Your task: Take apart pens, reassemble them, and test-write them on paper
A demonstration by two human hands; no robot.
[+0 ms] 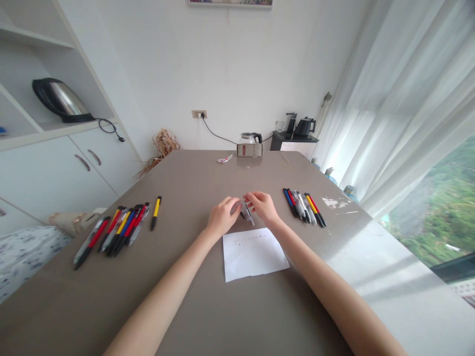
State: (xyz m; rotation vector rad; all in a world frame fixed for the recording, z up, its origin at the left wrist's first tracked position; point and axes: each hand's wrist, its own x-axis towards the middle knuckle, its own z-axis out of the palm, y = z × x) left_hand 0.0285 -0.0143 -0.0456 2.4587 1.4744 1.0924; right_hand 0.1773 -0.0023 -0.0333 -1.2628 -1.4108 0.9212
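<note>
My left hand [221, 216] and my right hand [264, 205] meet over the middle of the brown table [193, 296], fingers pinched on a clear grey pen [246, 211] held between them. Just below the hands lies a white sheet of paper [253, 253] with faint writing at its top. A row of several pens [118, 228] in red, yellow, blue and grey lies at the left, and a single yellow-and-black pen [156, 211] rests beside it. Another group of several pens [304, 206] lies to the right of my right hand.
At the table's far edge stand a small metal box [250, 149] and a wrapper [224, 158]. A kettle [61, 100] sits on the left shelf above white cabinets. A glass pot and black kettles stand by the far wall. Curtains and a window fill the right.
</note>
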